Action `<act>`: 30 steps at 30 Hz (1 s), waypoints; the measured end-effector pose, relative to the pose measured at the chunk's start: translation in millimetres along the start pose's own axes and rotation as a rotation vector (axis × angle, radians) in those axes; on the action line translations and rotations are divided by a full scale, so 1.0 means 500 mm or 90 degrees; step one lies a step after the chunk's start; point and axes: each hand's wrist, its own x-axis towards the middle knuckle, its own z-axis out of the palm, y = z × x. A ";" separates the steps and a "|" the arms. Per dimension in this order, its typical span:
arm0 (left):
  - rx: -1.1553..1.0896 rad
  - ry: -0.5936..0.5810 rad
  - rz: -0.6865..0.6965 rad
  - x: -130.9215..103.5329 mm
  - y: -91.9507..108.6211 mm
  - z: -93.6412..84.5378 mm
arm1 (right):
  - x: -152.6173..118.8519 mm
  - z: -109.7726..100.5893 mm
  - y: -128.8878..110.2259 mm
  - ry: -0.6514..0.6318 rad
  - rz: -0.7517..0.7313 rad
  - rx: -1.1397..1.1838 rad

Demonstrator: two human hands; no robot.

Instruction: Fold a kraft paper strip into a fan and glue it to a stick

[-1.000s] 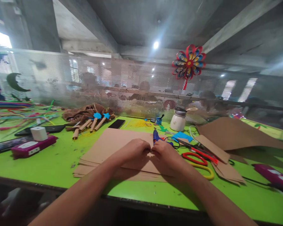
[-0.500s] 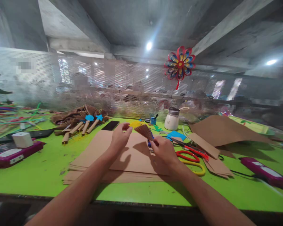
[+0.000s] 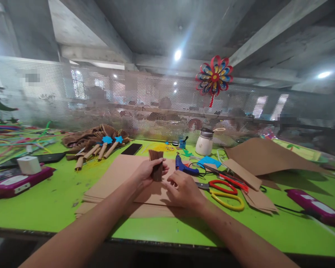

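Upright between the fingers and thumb of my left hand [image 3: 145,172] is a bundle of pleated brown paper [image 3: 156,170], folded narrow with its ridged edge up. Just right of its lower end is my right hand [image 3: 185,189], fingers loosely curled and thumb apart, with nothing seen in it. Below both hands lies a stack of flat brown paper sheets [image 3: 108,186]. A blue glue gun [image 3: 185,167] rests beyond my right hand. Scissors [image 3: 226,197] with one red and one yellow handle lie to its right.
Brown paper fans [image 3: 102,147] with blue stars lie at back left, beside a black phone [image 3: 131,149]. A white bottle [image 3: 204,143] stands behind the glue gun. Cut brown paper [image 3: 268,154] spreads on the right. Purple power strips [image 3: 314,206] sit at both sides.
The pleated paper has passed from my right hand to my left and now stands upright instead of slanting. My right hand has let go and moved lower, and the glue gun shows more fully.
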 end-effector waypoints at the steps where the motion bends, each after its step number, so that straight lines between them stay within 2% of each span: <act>1: 0.002 0.009 -0.002 0.001 0.002 -0.003 | 0.000 -0.002 0.003 0.010 0.001 0.004; 4: 0.000 0.018 -0.010 0.003 0.000 -0.009 | 0.003 -0.012 0.018 0.060 0.027 0.012; 7: 0.009 0.009 -0.052 0.006 -0.012 -0.007 | 0.020 -0.032 0.054 0.107 0.121 0.003; 9: 0.020 0.020 -0.078 0.005 -0.021 -0.005 | 0.049 -0.054 0.091 0.074 0.172 -0.048; 10: 0.021 0.024 -0.078 0.004 -0.026 -0.003 | 0.071 -0.066 0.113 0.033 0.200 -0.092; 12: 0.030 0.014 -0.090 0.000 -0.036 0.000 | 0.126 -0.085 0.160 -0.017 0.208 -0.115; 15: 0.027 0.003 -0.110 -0.008 -0.049 0.004 | 0.222 -0.083 0.229 -0.125 0.219 -0.136; 18: 0.027 0.008 -0.092 -0.016 -0.056 0.008 | 0.309 -0.030 0.286 -0.266 0.218 -0.145; 22: 0.025 0.035 -0.099 -0.022 -0.056 0.012 | 0.392 0.082 0.350 -0.373 0.213 -0.163; 26: 0.020 0.049 -0.086 -0.024 -0.056 0.015 | 0.434 0.171 0.407 -0.431 0.196 -0.166; 30: 0.006 0.050 -0.085 -0.020 -0.064 0.016 | 0.442 0.217 0.444 -0.459 0.181 -0.147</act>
